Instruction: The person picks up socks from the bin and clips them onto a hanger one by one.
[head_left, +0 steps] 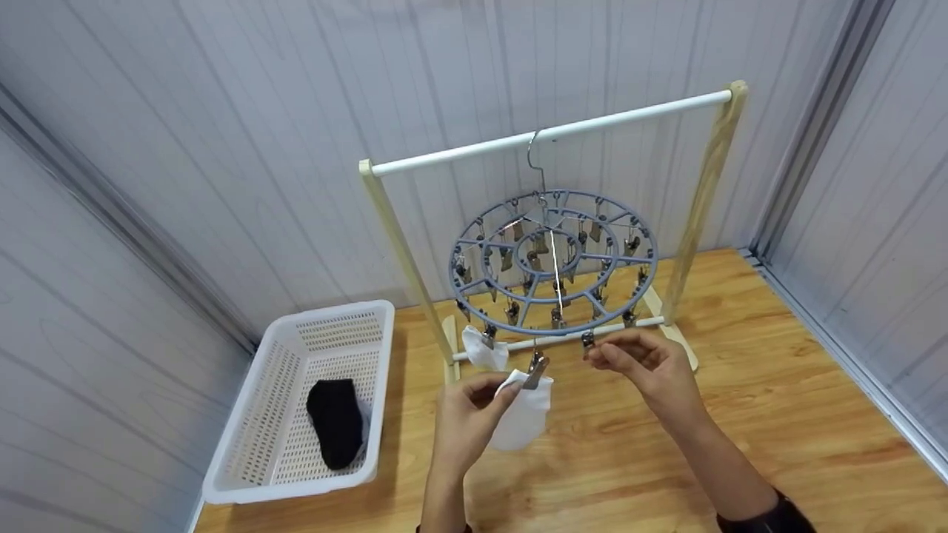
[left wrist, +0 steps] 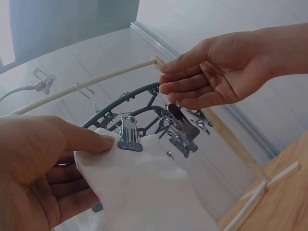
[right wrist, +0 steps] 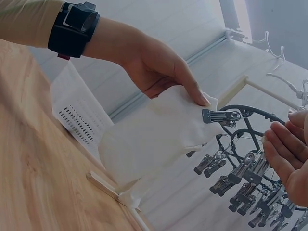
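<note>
One white sock in left hand; black sock in head view only.

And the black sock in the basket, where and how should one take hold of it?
Probably pinch the black sock across its middle, coming from above: it lies lengthwise, low inside the basket, whose raised walls would hinder a sideways approach.

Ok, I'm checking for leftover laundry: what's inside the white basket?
A black sock lies in the white basket, with a greyish edge showing along its right side. The sock covers what that edge belongs to and anything beneath.
</note>
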The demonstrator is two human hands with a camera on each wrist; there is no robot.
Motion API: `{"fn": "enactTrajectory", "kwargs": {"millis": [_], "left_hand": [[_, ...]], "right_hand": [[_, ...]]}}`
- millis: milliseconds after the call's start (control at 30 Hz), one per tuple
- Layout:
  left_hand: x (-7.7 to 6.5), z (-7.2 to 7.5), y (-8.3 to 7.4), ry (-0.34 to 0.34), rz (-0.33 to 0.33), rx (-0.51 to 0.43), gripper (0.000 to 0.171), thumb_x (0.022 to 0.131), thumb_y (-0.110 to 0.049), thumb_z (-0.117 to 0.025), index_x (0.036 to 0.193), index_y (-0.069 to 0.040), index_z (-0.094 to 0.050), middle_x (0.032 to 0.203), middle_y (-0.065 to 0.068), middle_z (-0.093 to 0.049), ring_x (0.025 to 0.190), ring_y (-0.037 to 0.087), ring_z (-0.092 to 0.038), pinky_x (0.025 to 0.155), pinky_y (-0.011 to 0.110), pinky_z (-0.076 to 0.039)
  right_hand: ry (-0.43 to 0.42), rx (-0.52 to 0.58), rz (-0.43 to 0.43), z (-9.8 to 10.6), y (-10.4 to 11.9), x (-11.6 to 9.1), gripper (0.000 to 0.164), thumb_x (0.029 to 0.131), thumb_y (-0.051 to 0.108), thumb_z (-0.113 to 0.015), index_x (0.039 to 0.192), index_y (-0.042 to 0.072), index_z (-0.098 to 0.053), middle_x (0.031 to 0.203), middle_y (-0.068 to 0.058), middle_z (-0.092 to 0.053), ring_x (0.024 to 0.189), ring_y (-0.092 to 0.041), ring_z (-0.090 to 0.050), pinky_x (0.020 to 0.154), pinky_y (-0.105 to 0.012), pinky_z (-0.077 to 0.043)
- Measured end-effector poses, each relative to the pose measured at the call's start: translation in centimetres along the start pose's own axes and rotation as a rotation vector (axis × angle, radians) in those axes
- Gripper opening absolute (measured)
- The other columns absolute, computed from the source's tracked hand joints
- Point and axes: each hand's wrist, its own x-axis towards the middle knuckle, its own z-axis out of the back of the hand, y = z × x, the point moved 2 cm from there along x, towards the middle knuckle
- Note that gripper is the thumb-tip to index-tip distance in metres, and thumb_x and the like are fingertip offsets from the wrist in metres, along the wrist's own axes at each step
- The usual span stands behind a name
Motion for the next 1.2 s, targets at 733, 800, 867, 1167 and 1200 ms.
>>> {"fn": "enactTrajectory", "kwargs": {"millis": [733,800,867,1167,1200], "left_hand": [[0.0,0.6,0.0,-0.012,-0.032,0.027,0.008,0.093,-0.013,-0.084,0.098,-0.007,-0.084,0.092,0.001,-0.080,0.078,0.013,-0.074,0.071,0.026,-0.061],[0.0,0.6,0.0,-0.012,-0.031,0.024,0.008,0.093,-0.012,-0.084,0.098,-0.007,-0.084,0.093,0.002,-0.080,0.079,0.013,-0.074,0.072,0.026,-0.061],[0.0,0.6,0.0,-0.013,-0.031,0.024,0.007,0.092,-0.012,-0.084,0.098,-0.007,-0.084,0.093,0.002,-0.080,0.079,0.013,-0.074,0.072,0.026,-0.061],[0.0,0.6,-0.1,0.003,-0.039,0.021,0.005,0.093,-0.012,-0.083,0.097,-0.008,-0.084,0.094,0.001,-0.080,0.080,0.012,-0.073,0.072,0.026,-0.061],[0.1,0.6,-0.1,0.006,-0.037,0.022,0.005,0.093,-0.012,-0.083,0.096,-0.009,-0.084,0.094,0.001,-0.080,0.080,0.012,-0.073,0.072,0.025,-0.060]], "right_hand": [[-0.110,-0.180,-0.005,-0.1,-1.0,0.2,0.030,0.096,-0.006,-0.074,0.126,-0.008,-0.070,0.123,-0.026,-0.070,0.114,-0.023,-0.071,0.095,-0.031,-0.059],[-0.089,-0.176,-0.036,-0.2,-1.4,0.3,0.034,0.096,-0.005,-0.074,0.130,-0.007,-0.069,0.127,-0.026,-0.068,0.117,-0.022,-0.070,0.097,-0.032,-0.058],[-0.065,-0.179,-0.068,-0.4,-1.7,0.3,0.038,0.096,-0.003,-0.074,0.133,-0.007,-0.067,0.131,-0.025,-0.067,0.120,-0.021,-0.068,0.099,-0.032,-0.057],[-0.002,-0.158,-0.140,-0.9,-2.3,0.2,0.036,0.101,0.003,-0.071,0.135,-0.005,-0.065,0.129,-0.019,-0.071,0.120,-0.023,-0.070,0.101,-0.032,-0.057],[-0.004,-0.149,-0.144,-0.8,-2.3,0.2,0.034,0.101,0.003,-0.071,0.134,-0.006,-0.066,0.127,-0.020,-0.071,0.118,-0.024,-0.070,0.099,-0.032,-0.057]]}}
